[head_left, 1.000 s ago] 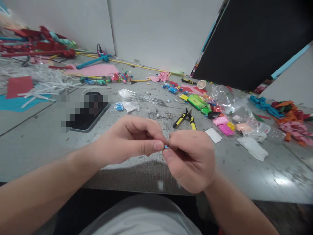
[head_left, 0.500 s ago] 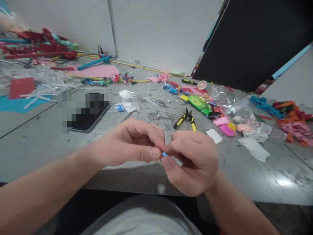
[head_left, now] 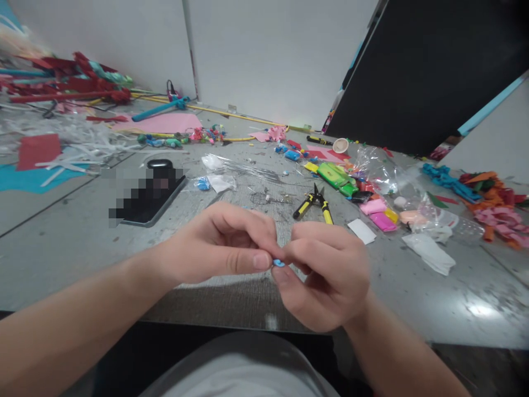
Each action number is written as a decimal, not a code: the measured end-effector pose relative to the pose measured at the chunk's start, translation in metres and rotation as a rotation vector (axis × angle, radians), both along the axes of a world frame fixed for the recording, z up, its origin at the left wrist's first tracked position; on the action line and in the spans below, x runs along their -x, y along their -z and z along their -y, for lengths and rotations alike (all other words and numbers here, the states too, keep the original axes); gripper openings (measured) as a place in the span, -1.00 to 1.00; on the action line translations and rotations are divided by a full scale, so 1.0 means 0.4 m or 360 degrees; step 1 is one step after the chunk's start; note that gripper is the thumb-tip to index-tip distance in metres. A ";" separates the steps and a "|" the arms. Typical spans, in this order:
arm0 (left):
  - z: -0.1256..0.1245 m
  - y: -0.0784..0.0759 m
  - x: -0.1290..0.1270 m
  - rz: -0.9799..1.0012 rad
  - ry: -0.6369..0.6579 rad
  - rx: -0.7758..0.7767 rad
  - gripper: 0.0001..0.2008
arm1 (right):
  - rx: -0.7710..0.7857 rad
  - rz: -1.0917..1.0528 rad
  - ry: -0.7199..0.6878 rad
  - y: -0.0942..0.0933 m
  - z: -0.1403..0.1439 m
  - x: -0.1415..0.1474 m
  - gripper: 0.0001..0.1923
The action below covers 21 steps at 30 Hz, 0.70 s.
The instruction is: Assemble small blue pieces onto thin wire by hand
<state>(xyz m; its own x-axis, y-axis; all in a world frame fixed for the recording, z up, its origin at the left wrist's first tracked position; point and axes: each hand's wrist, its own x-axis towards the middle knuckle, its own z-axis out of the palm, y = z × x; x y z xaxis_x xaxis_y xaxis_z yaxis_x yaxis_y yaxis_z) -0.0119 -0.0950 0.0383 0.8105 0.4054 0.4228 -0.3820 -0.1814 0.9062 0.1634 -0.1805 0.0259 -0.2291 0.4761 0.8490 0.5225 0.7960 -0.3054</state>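
Observation:
A tiny piece of light blue clay (head_left: pixel 278 263) shows between my fingertips, low in the middle of the head view. My left hand (head_left: pixel 225 242) pinches it from the left with thumb and forefinger. From the right, my right hand (head_left: pixel 326 275) grips it too, thumb below and curled forefinger above. The fingertips of both hands meet around the piece, and part of it is hidden by them. Both hands are held above the near part of the grey table (head_left: pixel 198 300). Beyond them lie yellow-and-black pliers (head_left: pixel 314 204) with the handles spread.
A phone (head_left: pixel 155 201) lies to the left, a dark oval case (head_left: pixel 160 164) behind it. Thin wires (head_left: pixel 252 168) lie in the middle. At right are clay packets, including a green one (head_left: pixel 335 175), and white paper (head_left: pixel 430 252). White paper strips (head_left: pixel 78 135) cover the far left.
Both hands keep their pinch on the blue clay, which looks slightly turned and a touch lower. The view has shifted very slightly; the things on the table lie as before.

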 end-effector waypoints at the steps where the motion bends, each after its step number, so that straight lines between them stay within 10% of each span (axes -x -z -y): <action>1: 0.000 -0.001 0.000 0.0016 -0.0022 -0.0005 -0.90 | -0.0005 -0.0005 0.0019 0.000 0.001 0.000 -0.83; 21: 0.008 0.002 0.002 0.0043 -0.0163 -0.0121 -0.92 | 0.0004 -0.0028 -0.0032 0.005 -0.008 0.003 -0.72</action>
